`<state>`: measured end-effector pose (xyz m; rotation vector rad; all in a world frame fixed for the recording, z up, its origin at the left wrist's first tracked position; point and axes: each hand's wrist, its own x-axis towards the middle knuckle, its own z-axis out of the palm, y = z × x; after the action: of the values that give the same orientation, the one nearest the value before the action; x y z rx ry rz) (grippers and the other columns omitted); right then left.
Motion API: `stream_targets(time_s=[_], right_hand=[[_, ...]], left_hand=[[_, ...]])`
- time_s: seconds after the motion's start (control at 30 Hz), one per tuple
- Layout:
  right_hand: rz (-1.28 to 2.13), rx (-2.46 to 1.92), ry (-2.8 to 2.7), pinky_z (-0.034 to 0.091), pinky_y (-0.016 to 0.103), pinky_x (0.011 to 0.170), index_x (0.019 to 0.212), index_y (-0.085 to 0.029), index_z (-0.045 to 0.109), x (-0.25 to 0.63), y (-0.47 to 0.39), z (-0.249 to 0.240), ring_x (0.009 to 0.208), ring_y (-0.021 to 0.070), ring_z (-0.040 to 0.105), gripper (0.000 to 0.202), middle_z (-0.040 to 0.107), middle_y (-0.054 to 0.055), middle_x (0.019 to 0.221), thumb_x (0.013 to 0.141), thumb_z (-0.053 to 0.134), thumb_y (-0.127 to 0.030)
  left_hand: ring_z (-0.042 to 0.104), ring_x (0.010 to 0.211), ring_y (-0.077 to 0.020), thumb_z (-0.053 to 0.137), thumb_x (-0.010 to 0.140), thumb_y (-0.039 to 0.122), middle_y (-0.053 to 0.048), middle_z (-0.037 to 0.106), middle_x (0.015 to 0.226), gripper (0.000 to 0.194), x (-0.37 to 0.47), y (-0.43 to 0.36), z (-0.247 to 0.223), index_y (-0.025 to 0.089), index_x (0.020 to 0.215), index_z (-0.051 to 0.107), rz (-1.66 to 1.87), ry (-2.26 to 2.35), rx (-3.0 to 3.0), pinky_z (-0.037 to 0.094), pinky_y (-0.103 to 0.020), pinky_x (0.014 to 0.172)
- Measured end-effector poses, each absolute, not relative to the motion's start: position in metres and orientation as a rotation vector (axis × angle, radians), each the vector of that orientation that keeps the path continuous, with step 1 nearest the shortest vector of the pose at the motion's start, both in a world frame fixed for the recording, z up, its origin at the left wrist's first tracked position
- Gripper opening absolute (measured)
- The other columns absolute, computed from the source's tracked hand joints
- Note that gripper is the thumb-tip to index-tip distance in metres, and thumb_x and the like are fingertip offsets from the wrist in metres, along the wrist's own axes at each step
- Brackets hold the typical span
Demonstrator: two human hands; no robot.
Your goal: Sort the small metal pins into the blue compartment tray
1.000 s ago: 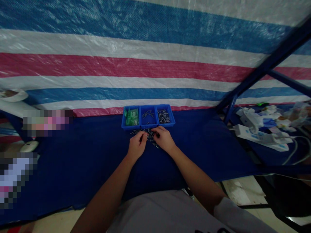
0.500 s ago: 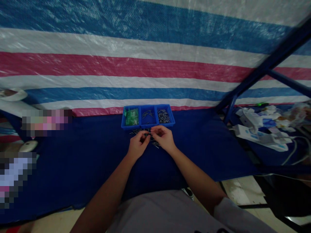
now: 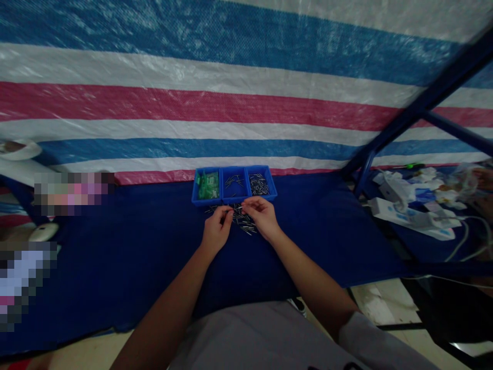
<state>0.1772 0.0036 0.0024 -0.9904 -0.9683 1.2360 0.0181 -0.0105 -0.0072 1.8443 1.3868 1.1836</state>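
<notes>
Several small dark metal pieces point(image 3: 245, 224) lie in a loose pile on the blue surface, between and behind my hands. My left hand point(image 3: 216, 230) is at the pile's left edge, thumb and forefinger pinched; what they hold, if anything, is too small to name. At the right side, my right hand point(image 3: 263, 217) pinches a thin metal piece point(image 3: 239, 207) that points left. Just behind the pile stands a blue tray point(image 3: 234, 199) with three compartments: green packets point(image 3: 208, 186) on the left, a few thin pieces in the middle, many metal pieces point(image 3: 259, 184) on the right.
A striped sheet point(image 3: 231, 108) hangs behind the blue surface point(image 3: 146, 257). To the right are a blue metal frame point(image 3: 408, 118), a white power strip point(image 3: 412, 220) with cables, and crumpled wrappers. Blurred-out items lie at the left edge.
My hands have moved slightly apart, the left one a little to the left. More of the pile shows between them, and a thin piece is now visible at my right fingertips.
</notes>
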Motion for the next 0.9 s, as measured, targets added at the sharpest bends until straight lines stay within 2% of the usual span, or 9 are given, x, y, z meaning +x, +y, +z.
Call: stream_targets(time_s=[0.17,0.5,0.9], right_hand=[[1.264,-0.946,-0.899,0.055,0.028,0.066,0.077,-0.02,0.066,0.1767,0.0057,0.0014,0.062,0.0117,0.063,0.027,0.07,0.0,0.076,0.061,0.082,-0.035],[1.316,-0.979,-0.977,0.055,0.029,0.068,0.075,-0.02,0.068,0.1737,0.001,0.0051,0.063,0.013,0.063,0.025,0.069,0.0,0.073,0.06,0.084,-0.033],[1.308,-0.997,-0.995,0.053,0.027,0.067,0.075,-0.021,0.069,0.1742,0.0009,0.0053,0.064,0.012,0.064,0.021,0.07,-0.001,0.072,0.062,0.083,-0.03]], left_hand=[[0.055,0.055,-0.0098,0.048,0.093,0.034,0.003,0.06,0.065,0.021,0.0187,-0.0106,-0.007,0.018,0.101,0.059,1.189,1.379,1.837,0.042,-0.021,0.057],[0.054,0.055,-0.0108,0.039,0.095,0.034,0.003,0.056,0.061,0.025,0.0178,-0.0104,-0.0038,0.018,0.087,0.055,1.143,1.43,1.867,0.04,-0.022,0.057],[0.054,0.056,-0.0107,0.041,0.095,0.037,0.003,0.056,0.06,0.027,0.0168,-0.01,-0.0049,0.018,0.086,0.059,1.119,1.423,1.859,0.041,-0.022,0.059]])
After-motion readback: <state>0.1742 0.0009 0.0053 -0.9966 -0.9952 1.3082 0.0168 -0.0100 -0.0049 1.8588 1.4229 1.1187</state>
